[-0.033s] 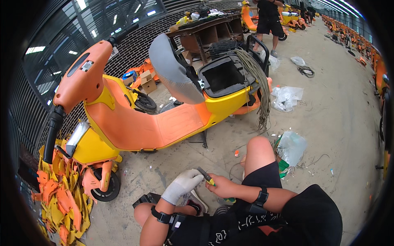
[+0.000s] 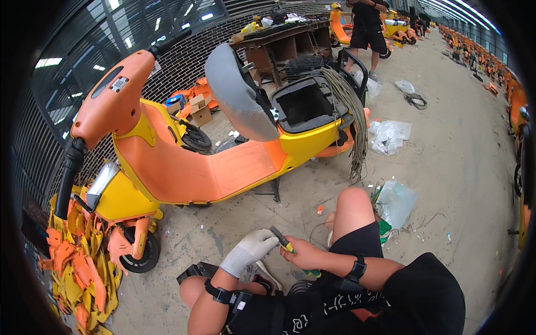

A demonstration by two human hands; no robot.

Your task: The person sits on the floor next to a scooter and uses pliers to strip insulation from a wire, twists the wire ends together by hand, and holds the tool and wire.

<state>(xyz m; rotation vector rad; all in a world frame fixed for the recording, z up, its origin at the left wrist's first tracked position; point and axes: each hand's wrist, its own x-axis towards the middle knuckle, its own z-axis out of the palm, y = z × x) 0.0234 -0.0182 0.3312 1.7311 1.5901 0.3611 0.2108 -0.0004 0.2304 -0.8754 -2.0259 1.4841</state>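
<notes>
Fingers [image 2: 293, 255] of our right hand [image 2: 305, 255] clasp one green-and-yellow tool [image 2: 283, 240] between our knees [image 2: 356, 206]; our gloved left hand [image 2: 250, 249] curls at its dark end, grasp unclear. One large orange-and-yellow scooter [image 2: 187, 181] stands beyond, near edge of its footboard [image 2: 243, 164] facing us; grey floor [image 2: 458, 206] stretches wide to our right.

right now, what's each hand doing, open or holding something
Left hand: gloved, curled at the dark end of a green-yellow tool; grip unclear.
Right hand: closed, holding that tool.
</notes>
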